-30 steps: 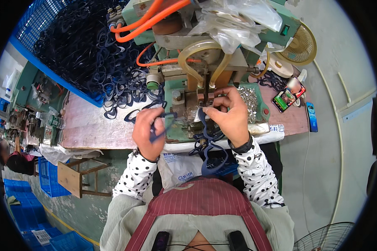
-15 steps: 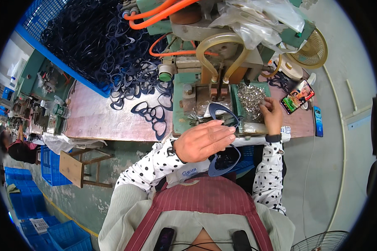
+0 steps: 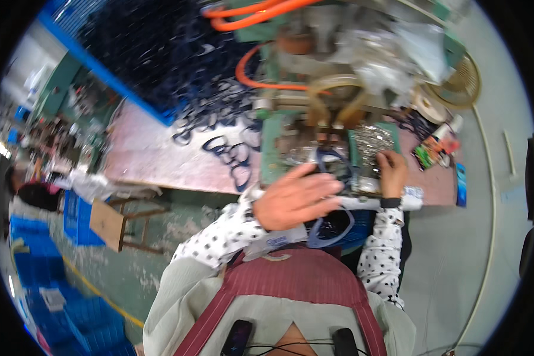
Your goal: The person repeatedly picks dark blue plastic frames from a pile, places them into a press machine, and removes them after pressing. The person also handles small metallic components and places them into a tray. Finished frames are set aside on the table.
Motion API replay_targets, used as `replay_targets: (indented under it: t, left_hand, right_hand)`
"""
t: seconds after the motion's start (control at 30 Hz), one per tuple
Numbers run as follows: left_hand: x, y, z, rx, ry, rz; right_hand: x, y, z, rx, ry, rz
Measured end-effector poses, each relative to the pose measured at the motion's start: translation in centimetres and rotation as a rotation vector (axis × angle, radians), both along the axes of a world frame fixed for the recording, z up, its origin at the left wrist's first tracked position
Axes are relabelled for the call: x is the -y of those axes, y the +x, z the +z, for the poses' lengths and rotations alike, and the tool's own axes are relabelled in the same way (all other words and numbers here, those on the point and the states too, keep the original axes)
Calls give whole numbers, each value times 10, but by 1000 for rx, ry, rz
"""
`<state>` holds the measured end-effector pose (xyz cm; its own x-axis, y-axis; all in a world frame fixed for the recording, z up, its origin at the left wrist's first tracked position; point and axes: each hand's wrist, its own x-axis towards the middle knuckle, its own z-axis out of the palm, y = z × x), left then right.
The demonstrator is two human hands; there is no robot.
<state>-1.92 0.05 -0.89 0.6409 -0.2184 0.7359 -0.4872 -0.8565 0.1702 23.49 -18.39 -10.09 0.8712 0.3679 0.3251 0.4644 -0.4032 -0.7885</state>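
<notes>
My left hand (image 3: 295,200) is in front of the small press, its fingers stretched forward and blurred. A dark blue looped strap (image 3: 331,240) runs beneath its fingertips, one loop toward the press and the other hanging toward my apron; the grip itself is hidden under the fingers. My right hand (image 3: 391,172) is at the near right corner of a green tray (image 3: 396,132) of small shiny metal pieces (image 3: 371,140). Its thumb and fingertips are bent together in a pinch; whatever is between them is too small to see. The press head (image 3: 328,137) stands just left of the tray.
Many more dark straps fill a blue crate (image 3: 142,108) at the far left and spill onto the pink tabletop (image 3: 160,160). Orange hoses (image 3: 249,74) and plastic bags (image 3: 377,53) hang about the press. A wooden stool (image 3: 108,225) stands left; a phone (image 3: 428,153) lies right.
The view has swung and blurred, so the bench appears farther right. My left fingers look more spread over the strap. My right hand stays pinched at the metal pieces.
</notes>
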Motion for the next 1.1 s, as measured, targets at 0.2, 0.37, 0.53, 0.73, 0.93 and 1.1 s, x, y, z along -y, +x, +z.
replay_targets:
  t: [0.2, 0.37, 0.53, 0.73, 0.93, 1.1]
  left_hand:
    - [-87, -49, -77, -152, -190, 768]
    - [-163, -79, -110, -565, 158, 830]
    - [-199, -74, -121, -537, 45, 777]
    - [-188, -64, -109, -56, -682, 726]
    - [-69, -22, -11, 12, -43, 586]
    - [-11, 6, 14, 121, 61, 217]
  right_hand:
    - [-7, -15, 5, 31, 73, -74]
    - [-11, -20, 9, 297, 94, -109]
    - [-8, -22, 11, 506, 14, -89]
    - [-13, -23, 9, 463, -56, -9]
    - [-36, -47, 51, -105, 281, 73]
    - [-48, -80, 100, -64, 335, 199]
